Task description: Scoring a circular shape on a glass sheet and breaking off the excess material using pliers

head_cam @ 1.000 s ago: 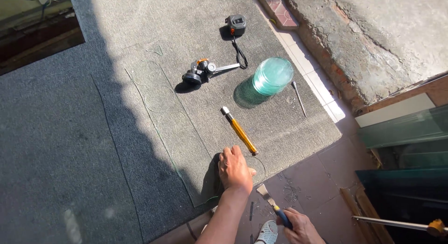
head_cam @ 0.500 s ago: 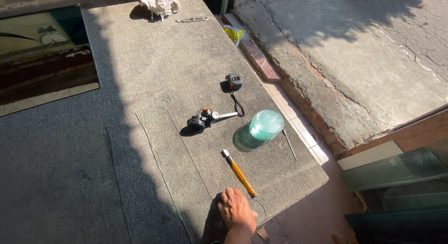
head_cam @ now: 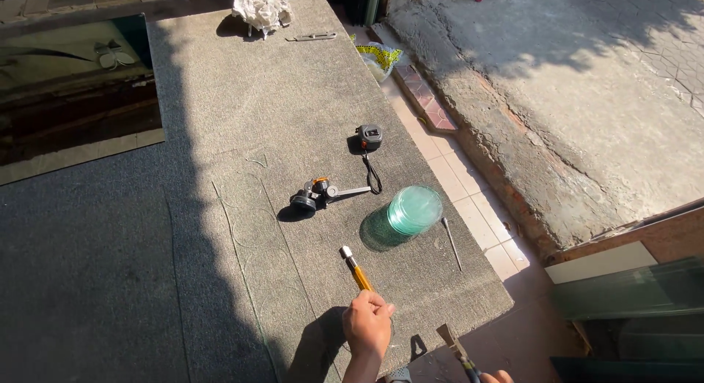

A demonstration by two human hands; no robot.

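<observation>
1. Head view, looking down on a grey felt-covered table (head_cam: 242, 119), half in sun, half in shadow.
2. Left hand (head_cam: 368, 326) near the table's near edge, knuckles up, fingers curled over the lower end of a yellow-handled glass cutter (head_cam: 356, 270); cutter flat on the felt, metal tip pointing away from the person.
3. Right hand (head_cam: 496, 376) barely in view at the bottom edge, just beyond the table's corner, fingers closed around the handle of a scraper (head_cam: 455, 347), flat blade angled up and to the left.
4. Stack of round green glass discs (head_cam: 414, 210) beyond the cutter and to its right, casting a green-tinted shadow on the felt.
5. Thin metal rod (head_cam: 451, 243) just beside the discs, near the table's right edge.
6. Black circle cutter with suction base (head_cam: 317, 196) left of the discs, its arm pointing right.
7. Black tape measure (head_cam: 369, 137) farther back, its cord trailing toward the circle cutter's arm.
8. Crumpled white cloth (head_cam: 262, 7) at the far end of the table, a small metal tool (head_cam: 312, 37) just beside it.
9. Dark glass sheet (head_cam: 73, 97) at the left, reflecting.
10. Tiled strip and rough concrete ground (head_cam: 587, 97) to the right of the table.
</observation>
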